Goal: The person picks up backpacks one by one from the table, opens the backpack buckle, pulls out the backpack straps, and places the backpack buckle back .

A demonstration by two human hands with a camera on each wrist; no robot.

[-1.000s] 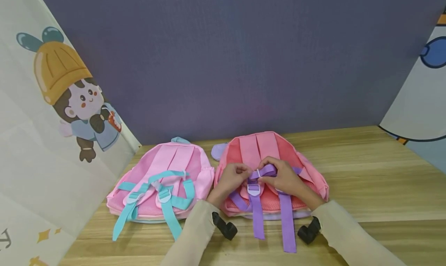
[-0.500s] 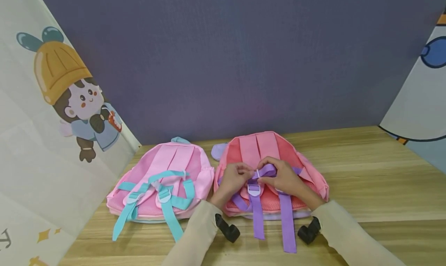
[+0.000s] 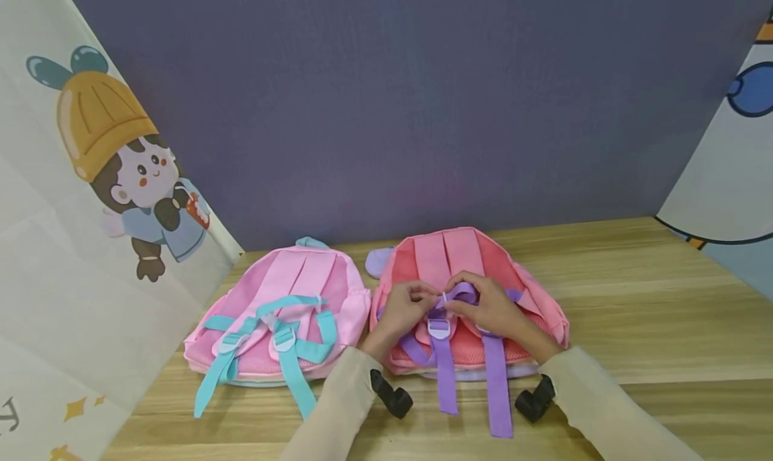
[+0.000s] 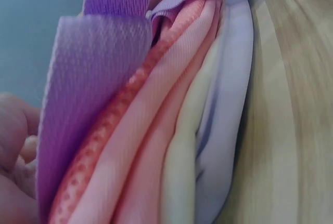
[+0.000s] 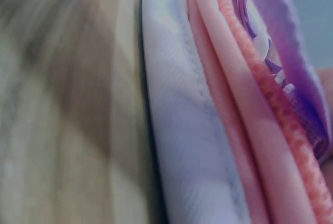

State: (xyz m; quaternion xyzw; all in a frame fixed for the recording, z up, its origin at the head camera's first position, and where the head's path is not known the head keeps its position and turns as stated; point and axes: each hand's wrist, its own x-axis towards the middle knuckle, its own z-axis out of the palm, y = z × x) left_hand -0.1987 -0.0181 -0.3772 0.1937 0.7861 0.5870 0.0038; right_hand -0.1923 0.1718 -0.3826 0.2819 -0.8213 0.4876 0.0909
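Observation:
A coral-pink backpack (image 3: 495, 260) lies with its shoulder straps up in the head view. Over its middle, my left hand (image 3: 403, 315) pinches a purple webbing strap between thumb and fingertips. My right hand (image 3: 492, 306) grips the same strap, which bends in a loop (image 3: 464, 289) under its fingers. Between both sets of fingertips shows a small white clip-like piece (image 3: 444, 298) around the webbing. Just below sits a white adjuster buckle (image 3: 439, 327). Loose strap ends (image 3: 498, 387) hang toward me. In the wrist views, purple webbing (image 4: 93, 89) largely hides the fingers.
To the left lies a light-pink backpack (image 3: 347, 273) with turquoise straps (image 3: 296, 374), right beside the coral one. Both rest on a wood-grain table (image 3: 652, 300) against a dark panel (image 3: 423, 112). A lilac flap (image 3: 378, 262) sticks out behind the coral backpack.
Both hands stay in the same place. The small white piece shifts slightly left, and the strap loop under the right fingers changes shape a little.

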